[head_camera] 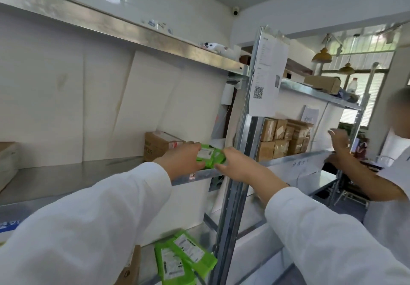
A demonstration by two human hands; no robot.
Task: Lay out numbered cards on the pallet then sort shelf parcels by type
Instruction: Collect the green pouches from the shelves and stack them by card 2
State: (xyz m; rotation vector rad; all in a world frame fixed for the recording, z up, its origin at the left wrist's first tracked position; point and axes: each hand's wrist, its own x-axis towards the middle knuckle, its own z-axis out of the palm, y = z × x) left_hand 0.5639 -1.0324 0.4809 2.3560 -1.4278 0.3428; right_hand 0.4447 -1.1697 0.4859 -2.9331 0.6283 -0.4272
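**Count of items**

- Green parcels: one small stack at the front edge of the middle shelf. It appears to be two; the exact number cannot be told.
- Lower green parcels: at least two, overlapping, at the right front corner of the bottom shelf.
- Brown carton: one, at the rear right of the middle shelf.
- Taped brown boxes: at least eight, in two tiers, at the left end of the neighbouring shelf.
- Flat carton: one, on the upper right shelf.
- Printed sheet: one.
- Pendant lamps: two.
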